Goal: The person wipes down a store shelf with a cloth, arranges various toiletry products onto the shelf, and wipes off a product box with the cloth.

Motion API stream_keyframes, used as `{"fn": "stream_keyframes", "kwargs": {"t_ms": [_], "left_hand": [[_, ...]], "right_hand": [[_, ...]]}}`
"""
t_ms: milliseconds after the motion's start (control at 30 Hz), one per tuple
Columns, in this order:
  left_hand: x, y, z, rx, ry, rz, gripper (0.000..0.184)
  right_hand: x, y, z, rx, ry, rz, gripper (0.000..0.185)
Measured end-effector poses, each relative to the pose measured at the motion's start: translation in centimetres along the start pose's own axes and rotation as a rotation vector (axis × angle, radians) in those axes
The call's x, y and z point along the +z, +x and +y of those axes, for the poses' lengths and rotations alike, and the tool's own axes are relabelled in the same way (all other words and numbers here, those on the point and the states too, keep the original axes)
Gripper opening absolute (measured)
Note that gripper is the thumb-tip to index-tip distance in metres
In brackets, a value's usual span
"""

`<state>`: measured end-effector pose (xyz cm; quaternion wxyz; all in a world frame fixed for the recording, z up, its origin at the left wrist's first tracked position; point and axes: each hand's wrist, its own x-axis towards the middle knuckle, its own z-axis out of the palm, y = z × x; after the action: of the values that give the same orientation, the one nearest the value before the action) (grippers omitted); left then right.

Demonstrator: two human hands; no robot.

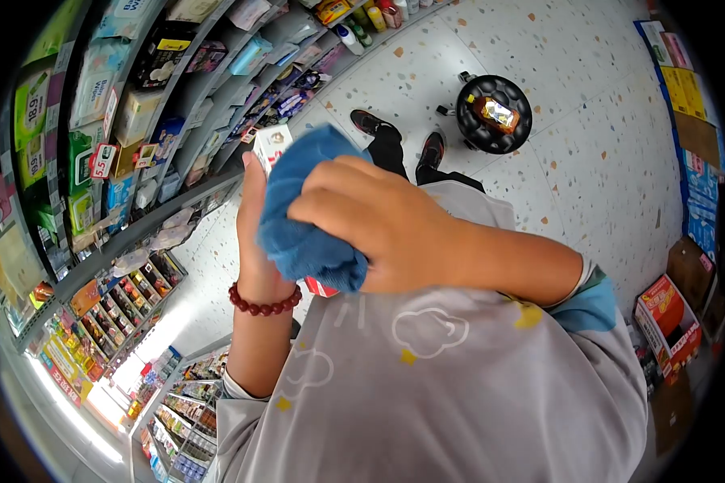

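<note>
Right now, we have a blue cloth [310, 217] bunched in our right hand [379, 213], its fingers curled closed on the fabric and pressing it over a box [272, 146]. The box shows its white end, with red marks, just above the cloth in the view; most of it is hidden behind the cloth. Our left hand [254, 213] holds the box from the left of the cloth, thumb up along its side; the other fingers are hidden, so we cannot tell how far they wrap round. A bit of red [321, 287] shows just below the cloth, though we cannot tell whether it is part of the box. We wear a dark red bracelet [266, 299] on the left wrist, below and left of the cloth.

Well apart from the cloth, up and to its right, a round black stool [511, 143] stands on the speckled floor [572, 137] with a shiny packet [498, 115] on it. Our dark shoes [431, 151] are between the cloth and the stool. Packed shelves [97, 262] rise left of the cloth.
</note>
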<state>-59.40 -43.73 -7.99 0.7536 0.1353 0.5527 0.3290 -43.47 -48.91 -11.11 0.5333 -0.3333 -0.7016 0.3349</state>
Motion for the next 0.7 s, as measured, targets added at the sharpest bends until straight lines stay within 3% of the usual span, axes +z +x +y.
{"fn": "stream_keyframes", "kwargs": {"t_ms": [33,100,200,333,400,467,533,567,600,667,700], "left_hand": [[0.6,-0.3,0.4,0.083,0.064,-0.027,0.049],[-1.8,1.8,1.5,-0.076,-0.122,-0.171,0.045],[0.2,0.8,2.4,-0.008,0.045,0.051,0.051],[2.3,-0.3,2.1,0.024,0.105,0.115,0.057],[2.5,-0.4,2.2,0.143,0.054,0.144,0.057],[1.6,-0.1,4.0,0.120,0.025,0.116,0.056],[-0.1,0.9,5.0,0.228,0.138,0.152,0.055],[0.6,1.3,4.5,0.340,0.196,0.302,0.054],[0.7,1.1,4.1,0.334,0.197,0.304,0.054],[0.5,0.8,3.6,0.253,0.203,0.168,0.052],[-0.2,0.8,3.0,0.168,0.096,-0.010,0.055]], "right_hand": [[-0.3,0.6,-0.5,0.004,0.015,-0.033,0.063],[0.4,0.6,-1.9,-0.055,0.098,-0.020,0.061],[0.2,-0.2,-2.0,-0.022,0.125,-0.161,0.057],[0.6,1.4,-0.1,0.010,0.096,0.109,0.049],[0.3,1.9,-0.6,-0.008,0.074,0.166,0.048],[0.3,1.1,-1.5,-0.103,0.083,-0.020,0.046],[1.0,-0.1,-1.1,-0.119,0.096,-0.011,0.045],[1.1,-0.4,-0.9,-0.105,0.080,-0.026,0.055],[1.2,-0.7,-0.9,-0.088,0.068,-0.041,0.065],[1.2,0.0,-0.5,-0.073,0.063,0.005,0.064],[0.9,0.5,-0.1,-0.062,0.054,0.052,0.062]]}}
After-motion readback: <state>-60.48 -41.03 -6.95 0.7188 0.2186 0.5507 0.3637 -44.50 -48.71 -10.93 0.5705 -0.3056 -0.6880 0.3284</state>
